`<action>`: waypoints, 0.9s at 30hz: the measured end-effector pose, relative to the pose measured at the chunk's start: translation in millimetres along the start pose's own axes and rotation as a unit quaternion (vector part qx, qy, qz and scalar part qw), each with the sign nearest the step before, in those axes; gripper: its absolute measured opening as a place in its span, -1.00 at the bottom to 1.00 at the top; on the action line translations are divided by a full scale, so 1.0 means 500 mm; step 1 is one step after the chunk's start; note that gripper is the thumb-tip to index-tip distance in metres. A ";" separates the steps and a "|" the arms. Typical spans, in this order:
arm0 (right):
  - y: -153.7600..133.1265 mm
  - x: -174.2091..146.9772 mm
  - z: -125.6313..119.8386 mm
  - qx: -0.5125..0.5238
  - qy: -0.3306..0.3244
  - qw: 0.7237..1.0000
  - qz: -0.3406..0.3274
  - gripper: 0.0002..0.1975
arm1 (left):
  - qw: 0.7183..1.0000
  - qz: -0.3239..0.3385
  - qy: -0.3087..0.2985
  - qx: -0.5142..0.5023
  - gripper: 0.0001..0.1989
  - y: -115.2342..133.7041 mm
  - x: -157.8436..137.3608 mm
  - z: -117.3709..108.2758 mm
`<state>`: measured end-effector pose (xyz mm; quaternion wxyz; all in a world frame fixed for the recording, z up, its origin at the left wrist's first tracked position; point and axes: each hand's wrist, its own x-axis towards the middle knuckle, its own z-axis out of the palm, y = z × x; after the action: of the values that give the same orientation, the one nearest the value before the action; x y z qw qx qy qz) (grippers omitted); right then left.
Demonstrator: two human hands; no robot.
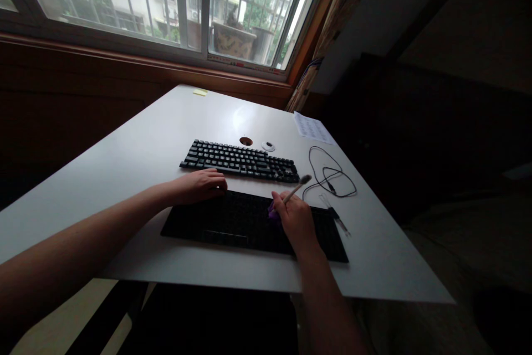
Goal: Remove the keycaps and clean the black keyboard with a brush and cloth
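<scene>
A flat black panel (249,241), keyboard-shaped and dark enough to hide its details, lies along the front of the white desk. My left hand (201,185) holds its far edge at the left, fingers curled. In my right hand (294,219), over the panel's right part, are a slim brush (294,190) with a pale handle and a purple cloth (272,212). The brush's dark bristle end points up and away; the cloth is bunched under the fingers, against the panel. Just behind the panel sits a black keyboard (241,159) with light legends on its keys.
A black cable (343,171) lies coiled at the right, with a small wire tool (334,214) near the panel's right end. Farther back are a cable hole (246,141), its round white cover (268,146), a printed sheet (313,128) and a yellow note (200,92).
</scene>
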<state>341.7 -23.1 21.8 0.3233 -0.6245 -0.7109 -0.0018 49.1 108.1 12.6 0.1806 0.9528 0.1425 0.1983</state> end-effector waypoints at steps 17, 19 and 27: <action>0.058 -0.017 -0.042 -0.041 0.067 0.990 0.120 -0.40 | 1.000 -0.003 -0.013 0.016 -0.84 -0.002 -0.001 -0.001; 0.068 -0.026 -0.051 -0.049 0.081 0.987 0.131 -0.40 | 1.000 -0.003 -0.012 0.016 -0.84 -0.001 -0.001 -0.001; 0.116 -0.097 -0.086 -0.061 0.122 0.977 0.164 -0.41 | 1.000 -0.009 -0.017 0.022 -0.83 -0.006 -0.002 0.004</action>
<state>413.7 -70.7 10.1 0.3643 -0.7466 -0.5525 -0.0682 48.6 109.9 9.2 0.1641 0.9583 0.1519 0.1777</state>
